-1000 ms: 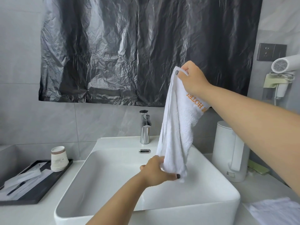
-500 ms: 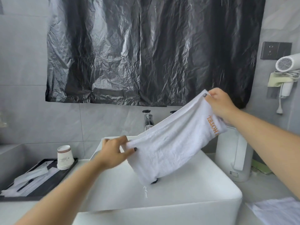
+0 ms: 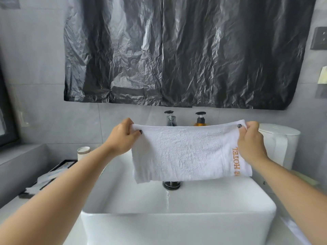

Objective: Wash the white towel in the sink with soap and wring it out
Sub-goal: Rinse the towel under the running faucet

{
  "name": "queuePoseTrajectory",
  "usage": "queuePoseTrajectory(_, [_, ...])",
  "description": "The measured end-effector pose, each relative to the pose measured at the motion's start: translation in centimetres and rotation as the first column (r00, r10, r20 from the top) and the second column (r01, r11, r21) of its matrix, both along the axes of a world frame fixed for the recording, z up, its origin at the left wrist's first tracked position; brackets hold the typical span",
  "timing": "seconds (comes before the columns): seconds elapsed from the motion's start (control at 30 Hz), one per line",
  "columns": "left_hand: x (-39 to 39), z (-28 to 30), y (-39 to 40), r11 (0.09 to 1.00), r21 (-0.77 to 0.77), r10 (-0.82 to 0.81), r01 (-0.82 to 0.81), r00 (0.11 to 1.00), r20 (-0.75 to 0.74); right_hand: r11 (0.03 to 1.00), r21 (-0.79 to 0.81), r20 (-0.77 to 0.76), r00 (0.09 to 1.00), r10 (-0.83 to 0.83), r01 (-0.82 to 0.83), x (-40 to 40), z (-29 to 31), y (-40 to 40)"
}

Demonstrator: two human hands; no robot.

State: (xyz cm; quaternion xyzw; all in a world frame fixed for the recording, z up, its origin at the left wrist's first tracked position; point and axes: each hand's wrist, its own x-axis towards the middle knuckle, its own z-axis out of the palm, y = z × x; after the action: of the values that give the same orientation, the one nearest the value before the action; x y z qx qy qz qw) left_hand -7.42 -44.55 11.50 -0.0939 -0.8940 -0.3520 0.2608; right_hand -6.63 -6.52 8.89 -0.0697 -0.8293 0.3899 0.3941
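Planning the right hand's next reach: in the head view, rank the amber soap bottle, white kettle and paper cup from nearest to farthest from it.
From the right hand:
1. White kettle, just to its right.
2. Amber soap bottle, to its left, behind the towel's top edge.
3. Paper cup, far left, past the left hand.

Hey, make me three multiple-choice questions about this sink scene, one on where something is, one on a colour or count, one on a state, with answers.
1. Where is the white towel?
A. lying in the basin
B. held spread above the sink
C. on the black tray

2. How many pump bottles stand behind the towel?
A. one
B. two
C. four

3. How is the towel held?
A. the left hand and the right hand each pinch a top corner
B. one hand only
C. twisted into a rope

Answers: 1 B, it hangs clear of the basin; 2 B, a clear pump bottle and an amber pump bottle show above its top edge; 3 A, it hangs flat between both hands.
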Motion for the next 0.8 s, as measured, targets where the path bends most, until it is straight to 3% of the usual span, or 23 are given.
queuePoseTrajectory(0.07, [0.0, -0.9, 0.4, 0.973, 0.23, -0.044, 0.011, 0.989, 0.139, 0.995, 0.098, 0.039, 0.999, -0.028, 0.024, 0.4, 0.1, -0.3])
queuePoseTrajectory(0.13, [0.3, -1.6, 0.8, 0.86, 0.508, -0.19, 0.049, 0.955, 0.229, 0.988, 0.149, 0.067, 0.997, -0.04, 0.03, 0.6, 0.0, -0.3])
queuePoseTrajectory(0.2, [0.5, -2.3, 1.3, 0.746, 0.661, -0.333, 0.081, 0.905, 0.265, 0.986, 0.165, 0.083, 0.995, -0.051, 0.037, 0.6, -0.1, 0.0])
queuePoseTrajectory(0.37, [0.3, -3.4, 1.9, 0.735, 0.669, -0.368, 0.113, 0.894, 0.254, 0.988, 0.14, 0.107, 0.992, -0.073, 0.057, 0.7, -0.4, 1.0])
queuePoseTrajectory(0.43, [0.0, -3.3, 1.7, 0.753, 0.652, -0.394, 0.087, 0.853, 0.342, 0.989, 0.134, 0.123, 0.989, -0.077, 0.061, 0.7, -0.1, 1.3])
queuePoseTrajectory(0.53, [0.7, -3.2, 1.7, 0.811, 0.58, -0.49, 0.071, 0.623, 0.609, 0.988, 0.142, 0.146, 0.986, -0.077, 0.056, 0.5, 0.6, 1.3])
queuePoseTrajectory(0.6, [1.3, -3.6, 2.2, 0.814, 0.577, -0.514, 0.061, 0.537, 0.669, 0.986, 0.161, 0.17, 0.983, -0.069, 0.041, 0.3, 1.0, 1.0])
queuePoseTrajectory(0.8, [2.2, -4.3, 3.9, 0.72, 0.694, -0.507, -0.002, 0.682, 0.528, 0.992, 0.108, 0.23, 0.97, -0.081, 0.058, -0.1, 1.4, 0.5])
